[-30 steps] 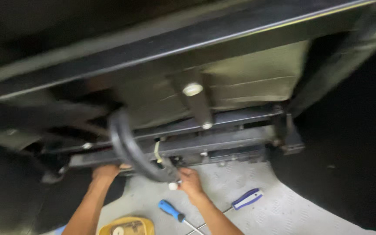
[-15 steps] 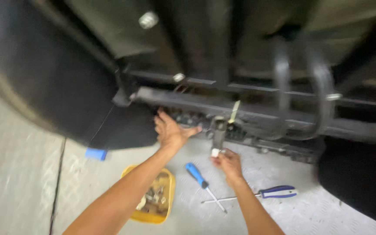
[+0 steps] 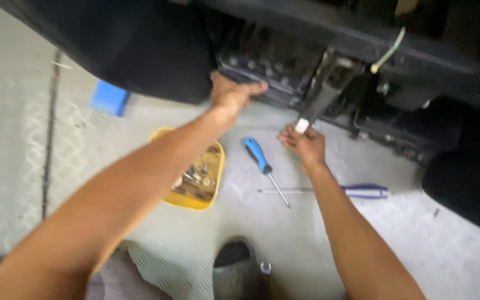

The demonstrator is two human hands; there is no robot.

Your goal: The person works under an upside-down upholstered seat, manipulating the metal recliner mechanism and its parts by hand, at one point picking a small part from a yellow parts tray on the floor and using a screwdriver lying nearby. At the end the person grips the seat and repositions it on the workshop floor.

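A dark seat frame (image 3: 329, 33) with black metal rails hangs over the grey floor. My left hand (image 3: 230, 93) reaches up and grips the lower edge of the black rail (image 3: 262, 72). My right hand (image 3: 302, 143) pinches the white-tipped end of a flat metal lever (image 3: 320, 97) that slopes down from the frame. A pale cable (image 3: 387, 53) dangles from the frame at the upper right. The view is blurred.
On the patterned grey floor lie a blue-handled screwdriver (image 3: 258, 155), a purple-handled screwdriver (image 3: 362, 191) and a yellow tray (image 3: 201, 191) with several small metal parts. A blue block (image 3: 109, 99) sits at the left. A dark shoe (image 3: 234, 266) shows below.
The view has tilted down and closer to the floor. Both hands stay at the frame's underside; my left hand has closed onto the rail edge, my right still holds the lever tip.
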